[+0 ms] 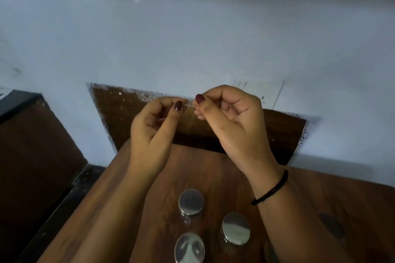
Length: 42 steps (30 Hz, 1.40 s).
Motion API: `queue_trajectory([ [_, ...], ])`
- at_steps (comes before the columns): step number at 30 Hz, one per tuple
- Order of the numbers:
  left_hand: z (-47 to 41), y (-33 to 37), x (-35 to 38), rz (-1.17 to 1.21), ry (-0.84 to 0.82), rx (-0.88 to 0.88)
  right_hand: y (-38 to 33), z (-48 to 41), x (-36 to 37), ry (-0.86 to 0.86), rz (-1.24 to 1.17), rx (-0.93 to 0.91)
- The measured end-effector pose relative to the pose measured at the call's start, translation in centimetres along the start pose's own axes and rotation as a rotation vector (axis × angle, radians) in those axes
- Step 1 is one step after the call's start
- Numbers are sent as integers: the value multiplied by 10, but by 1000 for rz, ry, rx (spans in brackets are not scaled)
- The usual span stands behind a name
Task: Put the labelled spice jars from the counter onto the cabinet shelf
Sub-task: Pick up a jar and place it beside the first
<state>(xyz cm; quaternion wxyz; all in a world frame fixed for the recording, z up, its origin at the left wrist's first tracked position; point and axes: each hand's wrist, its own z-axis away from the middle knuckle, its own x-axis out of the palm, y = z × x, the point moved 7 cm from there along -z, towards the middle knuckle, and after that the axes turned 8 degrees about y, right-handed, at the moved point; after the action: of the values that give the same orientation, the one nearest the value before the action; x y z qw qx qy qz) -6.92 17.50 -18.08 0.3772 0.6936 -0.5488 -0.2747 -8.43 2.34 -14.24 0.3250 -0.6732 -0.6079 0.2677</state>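
Three silver-lidded glass jars (190, 202), contents hidden, stand on the brown wooden counter (215, 168); the left hand (152, 126) and the right hand (233, 117) curl their fingers onto thumbs.

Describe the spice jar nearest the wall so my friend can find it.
Look at the brown wooden counter below the pale wall. On it, close to the person, stand three glass jars with shiny metal lids. It is the spice jar at the back of the group, nearest the wall.
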Motion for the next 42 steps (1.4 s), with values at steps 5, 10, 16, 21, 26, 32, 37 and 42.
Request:
queue_trajectory([
  [5,49,-49,-5,-27,-34,-142,50,47,-2,8,37,118],
  [10,97,-89,-12,-96,-107,-243,86,90,-1,-49,50,227],
  [16,142,-132,-21,-163,-147,-312,129,140,3,-98,115,382],
  [21,188,-178,-26,-338,-350,-362,171,183,7,-178,280,475],
  [26,241,-204,-38,-505,-490,-442,211,235,7,-371,493,627],
  [32,303,-233,-58,-631,-515,-623,233,267,3,-526,627,681],
  [37,303,-224,-57,-649,-318,-559,237,273,2,-533,632,704],
  [42,287,-220,-62,-512,-264,-616,230,258,0,-496,503,767],
])
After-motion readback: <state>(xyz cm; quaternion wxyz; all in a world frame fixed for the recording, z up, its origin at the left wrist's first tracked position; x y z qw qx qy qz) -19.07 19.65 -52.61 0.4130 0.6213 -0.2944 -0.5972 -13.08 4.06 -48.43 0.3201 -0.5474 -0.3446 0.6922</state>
